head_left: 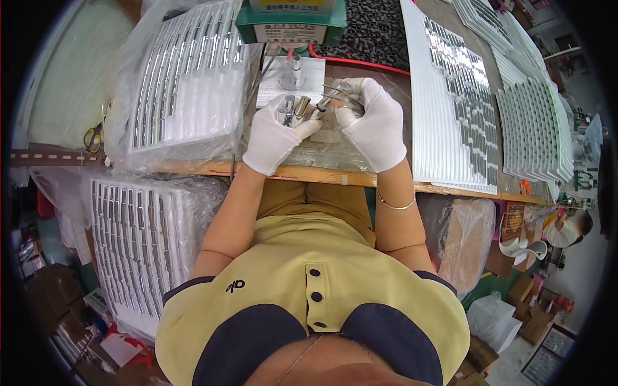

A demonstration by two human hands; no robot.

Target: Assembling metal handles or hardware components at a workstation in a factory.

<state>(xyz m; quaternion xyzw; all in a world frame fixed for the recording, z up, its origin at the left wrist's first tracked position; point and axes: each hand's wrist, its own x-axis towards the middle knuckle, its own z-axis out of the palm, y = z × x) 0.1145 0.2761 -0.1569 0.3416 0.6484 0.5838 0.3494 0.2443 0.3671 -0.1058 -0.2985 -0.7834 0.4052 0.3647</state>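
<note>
My left hand (273,136), in a white glove, grips a bunch of shiny metal tubes (293,109) upright above the workbench. My right hand (376,119), also gloved, holds one silver tube (329,98) tilted, its lower end touching the bunch in the left hand. Just beyond the hands a small metal post (294,69) stands on a white sheet. A thin bracelet sits on my right wrist.
White plastic trays of silver tubes (187,77) in clear bags lie to the left, another tray (132,238) below the bench edge. More trays (460,103) stack at the right. A green box (290,22) and black parts (373,32) sit behind. Yellow-handled scissors (93,137) lie far left.
</note>
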